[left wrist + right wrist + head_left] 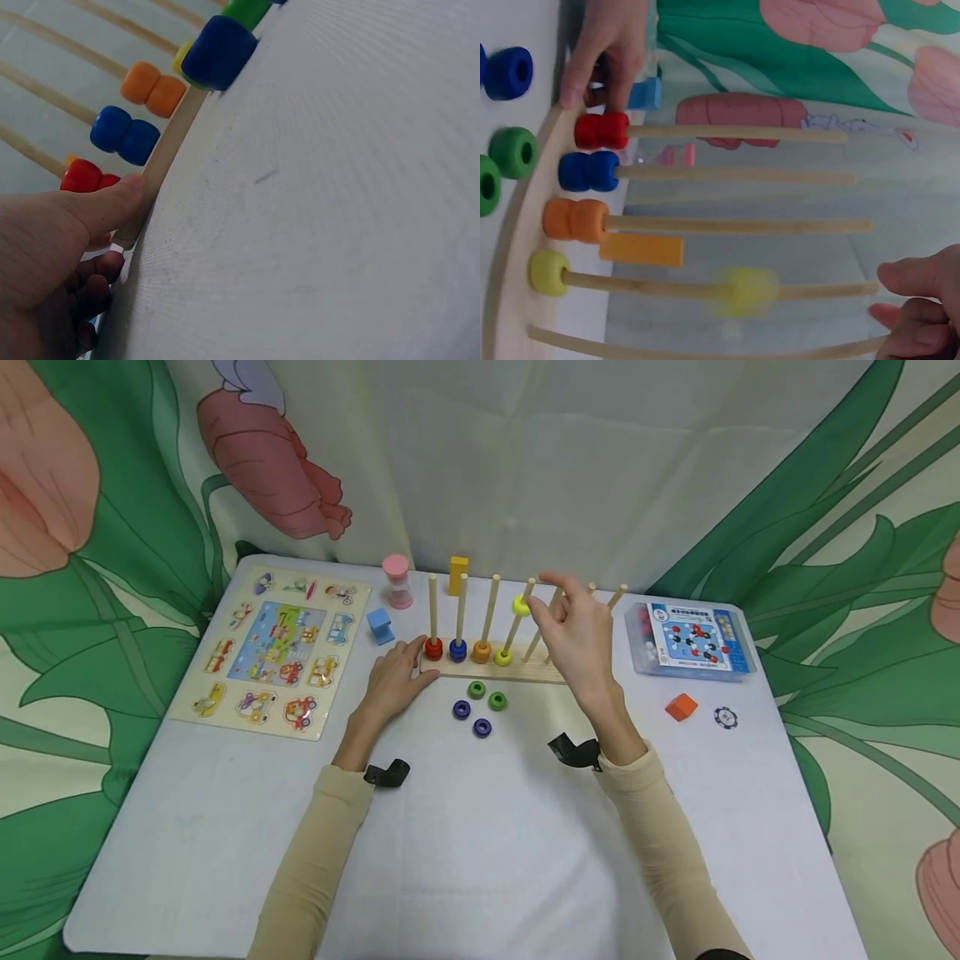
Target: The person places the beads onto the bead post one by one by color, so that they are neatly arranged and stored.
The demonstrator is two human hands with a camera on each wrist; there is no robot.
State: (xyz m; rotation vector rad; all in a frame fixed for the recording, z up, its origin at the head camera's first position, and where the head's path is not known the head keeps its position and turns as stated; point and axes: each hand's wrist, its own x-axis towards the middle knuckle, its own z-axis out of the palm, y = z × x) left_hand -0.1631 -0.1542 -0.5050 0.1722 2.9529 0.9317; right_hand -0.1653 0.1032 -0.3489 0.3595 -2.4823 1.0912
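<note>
Here, left hand (393, 681) pinches left end of wooden base (468, 671); right hand (577, 643), thumb and fingertips apart, beside peg (825, 290), upper yellow bead (521, 605) partway up.

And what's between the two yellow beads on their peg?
Only bare peg separates the upper yellow bead from the lower yellow bead, seen in the right wrist view.

Between the sleeves (307, 868), the table's (487, 860) near edge leaves passage; toward the far edge, wooden pegs (490, 610) block it.
</note>
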